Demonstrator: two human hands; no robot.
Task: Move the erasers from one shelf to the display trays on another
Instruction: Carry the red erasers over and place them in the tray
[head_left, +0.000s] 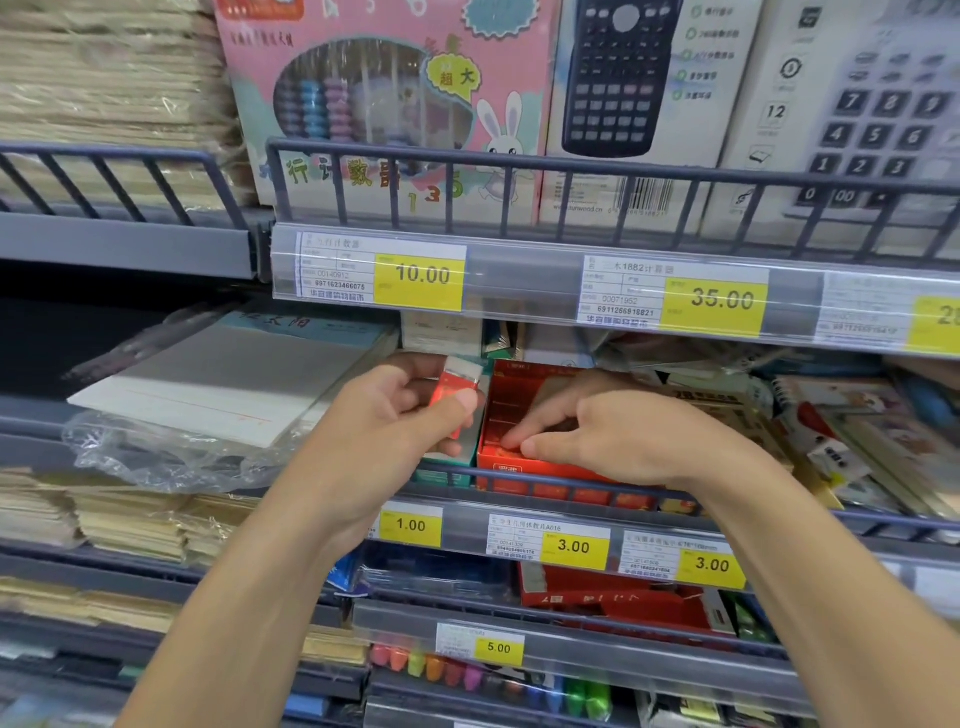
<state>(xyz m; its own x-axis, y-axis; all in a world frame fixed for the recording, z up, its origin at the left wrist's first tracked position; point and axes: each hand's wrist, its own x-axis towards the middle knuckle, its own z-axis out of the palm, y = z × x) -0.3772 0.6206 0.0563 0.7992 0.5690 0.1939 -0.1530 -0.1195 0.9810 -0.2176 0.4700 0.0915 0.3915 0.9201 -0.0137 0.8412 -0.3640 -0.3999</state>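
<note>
Far left of the frame: stacked paper pads (228, 382) on the middle shelf, loose plastic wrap (156, 457) bunched beneath them.

Left of centre: left hand (395, 415) raised in front of the shelf, fingers and thumb curled round an eraser (457, 389) in a red sleeve with a white end showing; held just above a teal tray (449, 460), near its top edge.

Centre: red display tray (519, 415) behind the wire rail (519, 475), just beside the teal one.

Right of centre: right hand (623, 441) lying over the red tray, fingers bent, tips down inside against the front wall; nothing visibly held, though the inside of the grip is hidden.

Far right: mixed packaged stationery (831, 431), crowded close to the tray.

Likely risks: eraser slipping from a loose pinch and dropping behind the rail or onto lower shelves; landing in the wrong tray, since the two sit side by side; right hand nudging the light cardboard tray backward or tipping it.
</note>
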